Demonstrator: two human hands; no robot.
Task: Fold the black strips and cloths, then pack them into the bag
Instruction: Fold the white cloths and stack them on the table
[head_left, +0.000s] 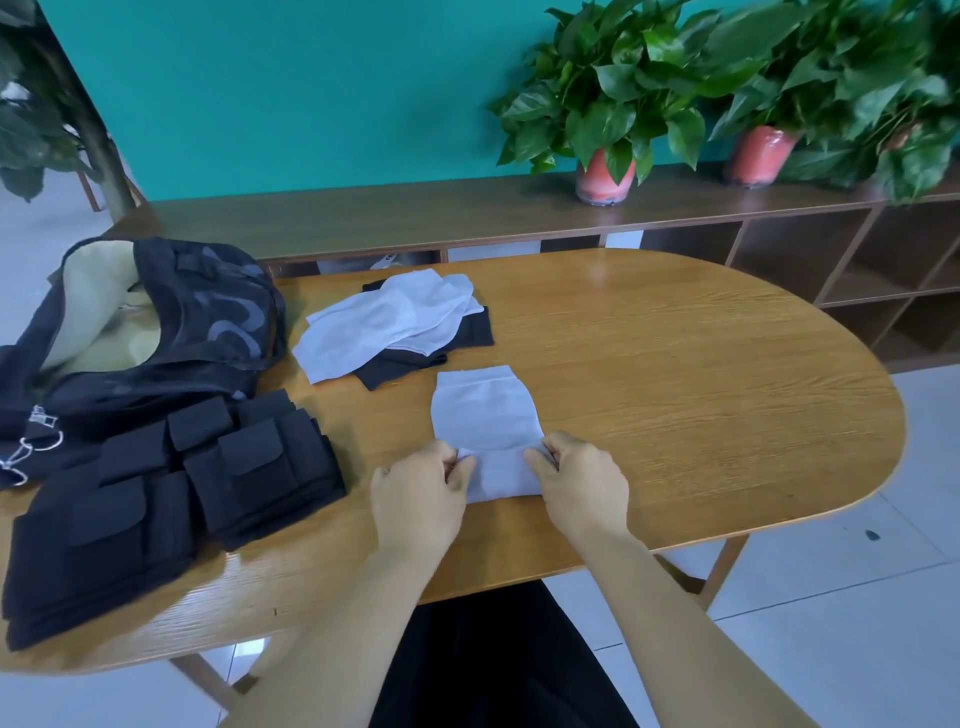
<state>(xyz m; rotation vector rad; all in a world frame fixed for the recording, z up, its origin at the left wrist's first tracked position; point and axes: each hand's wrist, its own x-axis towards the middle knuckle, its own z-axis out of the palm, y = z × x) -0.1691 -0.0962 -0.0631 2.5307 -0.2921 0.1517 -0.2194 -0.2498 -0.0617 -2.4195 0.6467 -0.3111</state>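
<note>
Centre of frame, on wooden table (675, 374): pale cloth (485, 410), near edge turned over. Left hand (418, 499) and right hand (584, 488) each pinch a corner of that fold. Unfolded cloths pile (384, 327) above. Black strips (171, 493) lower left; open bag (156, 332) upper left.

Bright even light, soft glare on table (649, 332), edges warped, blurred

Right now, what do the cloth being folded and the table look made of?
Pale cloth: thin, soft knit or woven fabric, matte, with a ribbed-looking band at its far edge; exact fibre unclear. Table: wood or wood veneer, visible grain, a smooth, slightly glossy finish that reflects light.
</note>
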